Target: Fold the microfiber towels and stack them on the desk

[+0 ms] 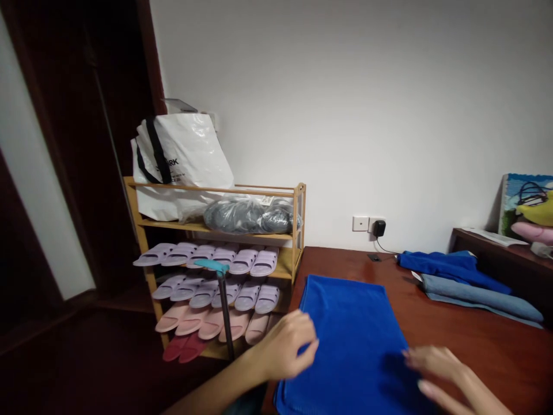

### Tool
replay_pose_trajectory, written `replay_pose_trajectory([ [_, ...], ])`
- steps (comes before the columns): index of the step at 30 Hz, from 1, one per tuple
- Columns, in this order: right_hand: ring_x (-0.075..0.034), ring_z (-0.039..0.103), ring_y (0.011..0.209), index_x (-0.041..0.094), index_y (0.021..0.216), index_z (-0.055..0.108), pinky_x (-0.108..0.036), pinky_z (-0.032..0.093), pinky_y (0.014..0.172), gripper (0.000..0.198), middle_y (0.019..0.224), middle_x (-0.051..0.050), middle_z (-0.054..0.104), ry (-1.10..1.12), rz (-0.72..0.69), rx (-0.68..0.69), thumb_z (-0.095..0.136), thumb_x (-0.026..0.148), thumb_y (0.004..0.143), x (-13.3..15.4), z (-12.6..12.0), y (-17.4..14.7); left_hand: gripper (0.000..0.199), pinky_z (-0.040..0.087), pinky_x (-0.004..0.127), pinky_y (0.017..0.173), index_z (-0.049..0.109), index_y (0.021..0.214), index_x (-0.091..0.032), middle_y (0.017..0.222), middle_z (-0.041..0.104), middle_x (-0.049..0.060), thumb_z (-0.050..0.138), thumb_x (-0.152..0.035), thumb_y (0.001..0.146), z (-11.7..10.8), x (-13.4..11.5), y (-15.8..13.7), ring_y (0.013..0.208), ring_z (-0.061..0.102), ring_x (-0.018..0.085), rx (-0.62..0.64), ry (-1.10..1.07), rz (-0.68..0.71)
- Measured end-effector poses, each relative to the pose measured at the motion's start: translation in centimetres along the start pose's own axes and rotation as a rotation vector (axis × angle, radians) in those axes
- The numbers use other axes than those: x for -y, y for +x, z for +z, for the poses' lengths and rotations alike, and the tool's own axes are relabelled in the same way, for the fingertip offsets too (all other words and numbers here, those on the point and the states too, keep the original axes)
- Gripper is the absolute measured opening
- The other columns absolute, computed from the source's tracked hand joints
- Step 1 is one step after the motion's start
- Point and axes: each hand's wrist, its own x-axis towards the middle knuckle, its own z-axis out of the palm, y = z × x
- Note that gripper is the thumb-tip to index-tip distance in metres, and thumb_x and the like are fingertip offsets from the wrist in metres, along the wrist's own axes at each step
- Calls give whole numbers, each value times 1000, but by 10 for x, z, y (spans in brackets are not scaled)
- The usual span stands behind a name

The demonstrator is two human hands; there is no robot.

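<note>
A folded blue towel (354, 334), with layered edges on its left side, lies on the reddish-brown table in front of me. Over its left edge is my left hand (291, 344), its fingers curled in toward the thumb with a small blue gap showing between them. Whether cloth is pinched at those fingertips I cannot make out. My right hand (436, 369) is at the towel's right edge, fingers stretched out and thumb apart, with nothing held in it. A shadow from it falls on the cloth.
On the table (466, 340), a rumpled blue cloth (444, 266) and a rolled grey-blue cloth (479, 294) lie right. A shoe rack (298, 230) with several slippers and a white bag (190, 150) stands left, a blue-topped pole (224, 305) before it. A black plug (379, 229) is on the wall.
</note>
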Motion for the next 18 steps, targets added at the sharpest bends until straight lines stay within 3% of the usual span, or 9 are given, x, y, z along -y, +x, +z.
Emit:
replay_pose_trajectory([
  [2,-21,38,129,37,132,45,-44,21,113,49,139,3,41,89,125,-43,37,58,88,16,-8,41,27,42,32,89,60,101,-19,105,64,7,35,-23,91,14,9,38,99,57,19,12,-52,-132],
  [4,-22,26,135,31,141,32,-46,20,113,64,146,0,29,103,202,14,30,65,86,24,3,77,45,29,39,105,43,133,-15,142,41,11,32,-32,93,37,24,64,130,35,24,91,-40,-235],
  [5,-22,20,137,30,143,25,-49,17,113,69,149,0,21,84,262,58,26,68,85,23,14,90,54,23,43,108,33,140,-13,149,28,12,32,-39,93,49,32,69,136,24,26,174,-35,-279],
  [7,-21,10,139,30,144,20,-48,13,114,74,151,0,11,16,302,164,23,72,83,16,39,102,65,14,48,110,21,146,-15,153,17,11,27,-52,93,69,48,67,140,11,27,299,-38,-347],
  [10,-18,3,139,34,144,18,-45,8,115,70,151,4,6,-71,265,164,21,71,84,2,63,98,72,10,53,109,16,148,-20,153,10,8,19,-64,90,83,66,52,140,5,28,333,-29,-395],
  [14,-20,12,139,35,142,24,-48,13,113,69,150,1,16,-76,229,165,21,71,84,-5,56,99,76,6,57,108,34,142,-14,148,28,17,27,-66,87,80,69,58,137,18,35,317,46,-414],
  [16,-20,17,138,32,141,31,-48,16,113,71,148,-1,23,-99,240,136,20,72,84,-7,48,115,69,5,52,110,41,138,-10,145,34,18,24,-59,91,82,69,75,136,22,33,233,76,-405],
  [18,-19,15,139,29,142,30,-45,15,113,72,149,-2,22,-127,257,74,18,71,85,-12,45,135,63,8,46,112,37,140,-11,148,29,14,20,-50,95,89,73,94,138,19,27,170,80,-391],
])
